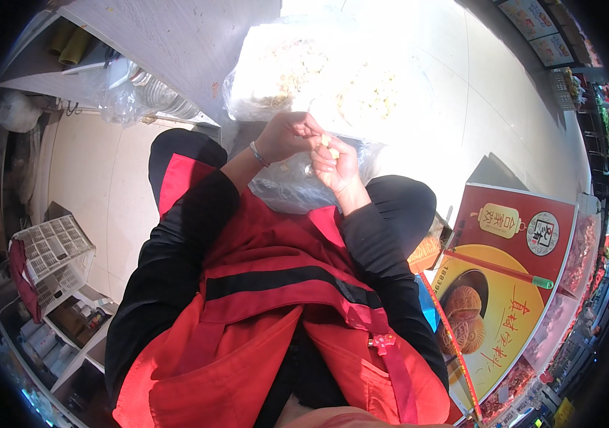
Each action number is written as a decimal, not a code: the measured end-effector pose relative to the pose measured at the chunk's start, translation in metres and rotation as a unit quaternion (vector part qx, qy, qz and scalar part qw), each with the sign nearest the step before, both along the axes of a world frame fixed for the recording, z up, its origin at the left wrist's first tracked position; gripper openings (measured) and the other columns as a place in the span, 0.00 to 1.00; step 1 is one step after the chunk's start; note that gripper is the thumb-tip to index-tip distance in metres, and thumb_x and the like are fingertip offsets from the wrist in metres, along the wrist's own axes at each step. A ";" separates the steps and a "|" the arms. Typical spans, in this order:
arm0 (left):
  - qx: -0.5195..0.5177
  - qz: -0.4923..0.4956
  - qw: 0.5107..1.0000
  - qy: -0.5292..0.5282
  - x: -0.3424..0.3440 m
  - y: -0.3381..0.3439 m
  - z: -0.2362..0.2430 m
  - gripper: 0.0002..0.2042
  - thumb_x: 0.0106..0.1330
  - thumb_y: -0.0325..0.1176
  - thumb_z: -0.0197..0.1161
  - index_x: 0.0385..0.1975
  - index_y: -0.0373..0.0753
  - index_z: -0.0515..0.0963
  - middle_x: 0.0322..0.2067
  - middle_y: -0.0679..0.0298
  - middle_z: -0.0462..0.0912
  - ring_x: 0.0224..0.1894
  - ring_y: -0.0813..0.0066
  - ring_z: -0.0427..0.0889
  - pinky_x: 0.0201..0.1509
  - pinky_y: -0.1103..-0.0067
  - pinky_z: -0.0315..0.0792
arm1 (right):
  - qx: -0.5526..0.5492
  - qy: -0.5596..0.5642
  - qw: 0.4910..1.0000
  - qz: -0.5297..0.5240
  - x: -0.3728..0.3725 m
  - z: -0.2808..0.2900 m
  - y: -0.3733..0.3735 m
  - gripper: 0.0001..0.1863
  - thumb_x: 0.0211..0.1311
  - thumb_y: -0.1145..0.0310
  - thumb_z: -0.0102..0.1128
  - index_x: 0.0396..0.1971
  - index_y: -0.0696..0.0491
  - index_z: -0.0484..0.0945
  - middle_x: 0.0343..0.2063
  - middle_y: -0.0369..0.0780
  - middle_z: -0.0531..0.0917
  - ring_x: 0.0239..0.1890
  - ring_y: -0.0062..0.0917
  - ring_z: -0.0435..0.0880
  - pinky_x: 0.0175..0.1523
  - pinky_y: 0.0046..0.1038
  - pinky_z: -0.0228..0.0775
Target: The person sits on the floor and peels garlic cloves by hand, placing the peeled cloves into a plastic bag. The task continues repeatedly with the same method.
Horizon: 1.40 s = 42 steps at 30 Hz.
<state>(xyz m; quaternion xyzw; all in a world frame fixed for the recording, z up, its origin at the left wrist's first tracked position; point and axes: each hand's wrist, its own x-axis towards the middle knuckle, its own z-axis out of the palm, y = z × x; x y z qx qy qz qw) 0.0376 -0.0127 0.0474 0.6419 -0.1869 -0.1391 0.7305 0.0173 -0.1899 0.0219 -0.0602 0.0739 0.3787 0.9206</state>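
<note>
the one view sits on my head and looks steeply down my own front, so my red apron (262, 314) fills the lower middle, close up. my forearms rise from below toward the centre. the fisheye bends the floor (90, 178) on my left and the red display board (511, 285) on my right.

1. I am bending both forearms inward in front of my chest, sleeves pushed back from the wrists.
2. My left hand (289, 134) is curling its fingers toward the right one.
3. My right hand (334, 162) is pinching thumb against fingertips, knuckles up.
4. The two hands are touching, or nearly so; glare is blurring the fingertips.
</note>
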 end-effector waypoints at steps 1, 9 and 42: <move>0.005 0.001 1.000 -0.004 0.000 -0.001 0.000 0.05 0.59 0.20 0.61 0.34 0.34 0.78 0.27 0.70 0.80 0.31 0.89 0.75 0.36 0.87 0.70 | 0.000 0.012 1.000 0.002 0.000 0.001 0.000 0.16 0.63 0.68 0.48 0.43 0.66 0.69 0.17 0.37 0.67 0.14 0.17 0.62 0.17 0.16 0.56; -0.017 0.018 1.000 -0.002 0.000 -0.003 -0.007 0.03 0.60 0.20 0.59 0.31 0.34 0.77 0.28 0.70 0.79 0.31 0.89 0.75 0.36 0.87 0.70 | -0.091 -0.035 0.995 -0.037 0.001 0.005 0.002 0.06 0.65 0.70 0.52 0.35 0.58 0.71 0.19 0.37 0.71 0.15 0.16 0.64 0.19 0.15 0.57; 0.102 0.040 0.988 -0.113 -0.001 0.001 0.005 0.03 0.54 0.20 0.63 0.27 0.36 0.79 0.28 0.67 0.80 0.30 0.85 0.77 0.35 0.86 0.71 | -0.077 0.012 0.997 0.003 0.004 0.006 -0.005 0.06 0.62 0.75 0.45 0.35 0.60 0.70 0.12 0.34 0.66 0.08 0.13 0.60 0.12 0.14 0.54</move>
